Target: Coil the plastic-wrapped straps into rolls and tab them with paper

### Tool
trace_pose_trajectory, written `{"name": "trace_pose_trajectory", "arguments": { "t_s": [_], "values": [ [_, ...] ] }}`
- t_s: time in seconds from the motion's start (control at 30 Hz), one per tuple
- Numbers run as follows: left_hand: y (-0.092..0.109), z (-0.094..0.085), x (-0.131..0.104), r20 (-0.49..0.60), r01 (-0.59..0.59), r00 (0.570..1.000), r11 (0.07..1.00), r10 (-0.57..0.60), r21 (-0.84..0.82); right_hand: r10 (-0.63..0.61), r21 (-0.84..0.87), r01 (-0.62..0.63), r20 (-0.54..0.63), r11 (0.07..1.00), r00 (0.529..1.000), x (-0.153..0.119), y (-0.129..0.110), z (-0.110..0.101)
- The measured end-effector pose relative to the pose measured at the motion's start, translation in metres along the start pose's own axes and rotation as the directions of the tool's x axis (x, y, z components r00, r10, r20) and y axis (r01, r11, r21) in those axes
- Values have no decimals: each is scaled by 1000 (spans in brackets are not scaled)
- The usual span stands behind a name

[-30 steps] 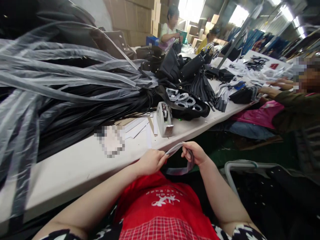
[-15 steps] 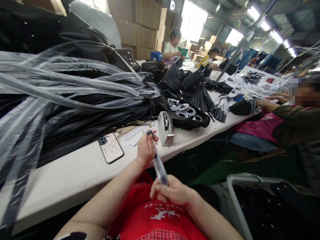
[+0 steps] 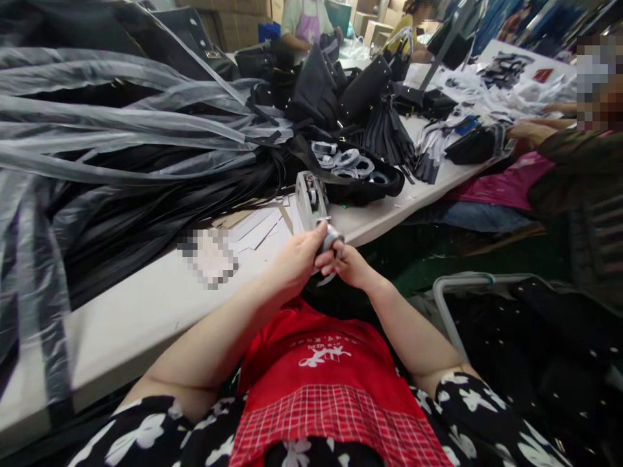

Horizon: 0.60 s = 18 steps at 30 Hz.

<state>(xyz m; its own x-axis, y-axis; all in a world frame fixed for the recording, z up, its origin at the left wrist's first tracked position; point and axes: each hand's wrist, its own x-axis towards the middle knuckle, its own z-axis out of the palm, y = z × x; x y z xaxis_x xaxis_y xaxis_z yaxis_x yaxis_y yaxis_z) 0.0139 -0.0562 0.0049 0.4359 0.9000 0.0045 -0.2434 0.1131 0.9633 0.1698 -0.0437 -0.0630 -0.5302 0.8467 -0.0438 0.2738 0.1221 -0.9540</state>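
Both my hands meet in front of the table edge, above the red apron. Around a strap point(image 3: 332, 239) in clear plastic, now wound into a small coil, the fingers of my left hand point(image 3: 302, 257) are closed. My right hand point(image 3: 354, 266) presses against the coil's right side, fingers curled on the strap; a short loose end hangs below. Just beyond my hands stands a pale tape dispenser point(image 3: 306, 194). Behind it, a black open bag point(image 3: 374, 191) holds several similar rolled straps point(image 3: 348, 159).
Long black straps in plastic sleeves point(image 3: 146, 139) cover the table's left. A blurred phone point(image 3: 211, 259) and paper strips point(image 3: 257, 230) lie nearby. Black bags point(image 3: 316, 91) pile up at the back. A white-framed bin point(image 3: 452, 318) stands right. A co-worker's hand point(image 3: 528, 133) is at the right side.
The strap stretched between my hands is now rolled into a coil. My right hand rose to meet my left, which moved right. The view tilted downward.
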Motion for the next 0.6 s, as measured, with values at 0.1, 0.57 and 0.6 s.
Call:
{"name": "trace_pose_trajectory", "arguments": {
  "t_s": [0.1, 0.57, 0.6],
  "values": [
    [8, -9, 14, -225, -278, 934, 960, 277, 28, 41, 162, -70, 181, 984, 983, -8, 2, 11],
    [-37, -26, 9, 112, -65, 991, 447, -78, 892, 98, -52, -98, -3, 994, 995, -42, -13, -77],
    [-36, -26, 7, 110, 13, 977, 572, -180, 820, 33, -179, -44, -68, 983, 997, -42, -13, -76]
  ]
}}
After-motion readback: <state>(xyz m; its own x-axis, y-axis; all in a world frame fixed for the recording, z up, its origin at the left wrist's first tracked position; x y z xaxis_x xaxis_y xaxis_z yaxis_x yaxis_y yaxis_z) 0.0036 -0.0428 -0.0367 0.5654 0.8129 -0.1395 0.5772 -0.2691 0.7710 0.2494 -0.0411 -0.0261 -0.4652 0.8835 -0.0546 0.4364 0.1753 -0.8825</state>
